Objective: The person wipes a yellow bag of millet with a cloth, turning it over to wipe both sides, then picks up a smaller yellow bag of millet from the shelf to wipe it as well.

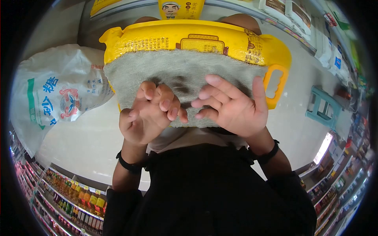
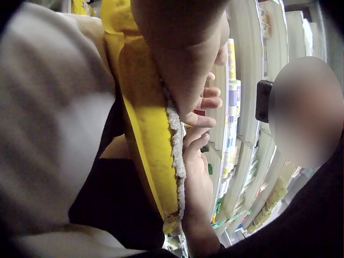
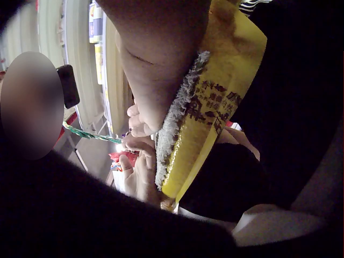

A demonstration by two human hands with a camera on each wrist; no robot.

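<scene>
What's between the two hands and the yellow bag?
A grey cloth, spread over the yellow bag, beneath the left hand and right hand. Head view shows it; both wrist views show its edge along the bag.

Grey cloth (image 1: 130, 70): matt, rough, fuzzy at the edges. Yellow bag (image 1: 157, 31): glossy plastic film. Handle (image 1: 278, 67): smooth plastic. White sack (image 1: 51, 67): wrinkled plastic, slight sheen. Floor (image 1: 86, 137): smooth, polished, reflective. Stool (image 1: 319, 118): plastic. Black garment (image 1: 197, 188): matt cloth.
</scene>
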